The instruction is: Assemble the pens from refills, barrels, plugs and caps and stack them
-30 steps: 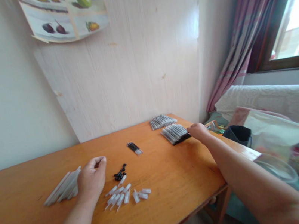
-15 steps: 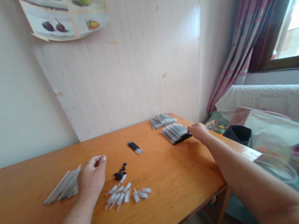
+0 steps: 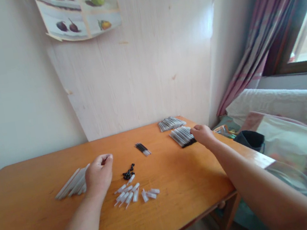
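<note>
My left hand [image 3: 100, 174] is closed in a loose curl above the table, beside the clear plastic pen barrels [image 3: 70, 183], partly covering them. Whatever its fingers hold, if anything, is hidden. My right hand [image 3: 202, 135] is stretched to the far right, fingers pinched at the right edge of a row of clear pens [image 3: 180, 136] with black ends. What it pinches is too small to make out. Between my hands lie small black caps [image 3: 128, 172], white translucent plastic pieces with thin stems [image 3: 129, 194], and a few thin black-and-white sticks, like refills [image 3: 143, 149].
A second row of pens [image 3: 171, 123] lies behind the first on the wooden table [image 3: 175, 177]. Right of the table are a dark container [image 3: 249, 139], a clear round tub [image 3: 293, 178] and plastic bags. A pale board [image 3: 135, 75] stands behind the table.
The view has turned slightly left, so the table's things appear further right. My right hand has shifted a little left and up against the pen row. My left hand stays closed.
</note>
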Available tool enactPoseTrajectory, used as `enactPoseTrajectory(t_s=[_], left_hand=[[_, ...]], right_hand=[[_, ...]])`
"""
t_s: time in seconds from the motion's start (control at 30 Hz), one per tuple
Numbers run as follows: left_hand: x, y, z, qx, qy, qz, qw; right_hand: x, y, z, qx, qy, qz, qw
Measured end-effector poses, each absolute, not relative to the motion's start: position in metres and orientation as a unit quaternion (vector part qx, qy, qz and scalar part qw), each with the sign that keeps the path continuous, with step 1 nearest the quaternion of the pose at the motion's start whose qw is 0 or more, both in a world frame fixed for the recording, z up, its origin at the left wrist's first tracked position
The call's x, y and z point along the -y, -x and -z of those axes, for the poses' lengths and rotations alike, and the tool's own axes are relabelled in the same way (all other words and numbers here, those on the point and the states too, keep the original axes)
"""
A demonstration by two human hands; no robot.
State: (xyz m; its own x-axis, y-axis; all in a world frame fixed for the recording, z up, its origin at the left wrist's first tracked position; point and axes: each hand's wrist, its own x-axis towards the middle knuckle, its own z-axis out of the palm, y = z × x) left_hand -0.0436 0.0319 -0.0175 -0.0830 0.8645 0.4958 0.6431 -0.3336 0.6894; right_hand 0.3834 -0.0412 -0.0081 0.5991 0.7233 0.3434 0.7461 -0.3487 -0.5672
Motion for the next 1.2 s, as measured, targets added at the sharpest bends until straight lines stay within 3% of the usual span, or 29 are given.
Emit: enactPoseTrajectory(t_s=[0.53, 0.63, 0.87, 1.2], left_hand=[[-0.035, 0.067, 0.004, -0.58, -0.528, -0.59, 0.19], [-0.039, 0.081, 0.006, -0.622, -0.563, -0.527, 0.134], [-0.03, 0.09, 0.006, -0.725, -0.647, -0.239, 0.0], [-0.026, 0.086, 0.008, -0.746, -0.639, -0.185, -0.033]], right_hand=[[0.005, -0.239, -0.006, 0.639, 0.71, -0.068, 0.289], [-0.007, -0.226, 0.0, 0.62, 0.722, -0.065, 0.299], [-0.017, -0.22, 0.024, 0.579, 0.749, -0.048, 0.317], [-0.022, -0.229, 0.033, 0.577, 0.755, -0.056, 0.306]])
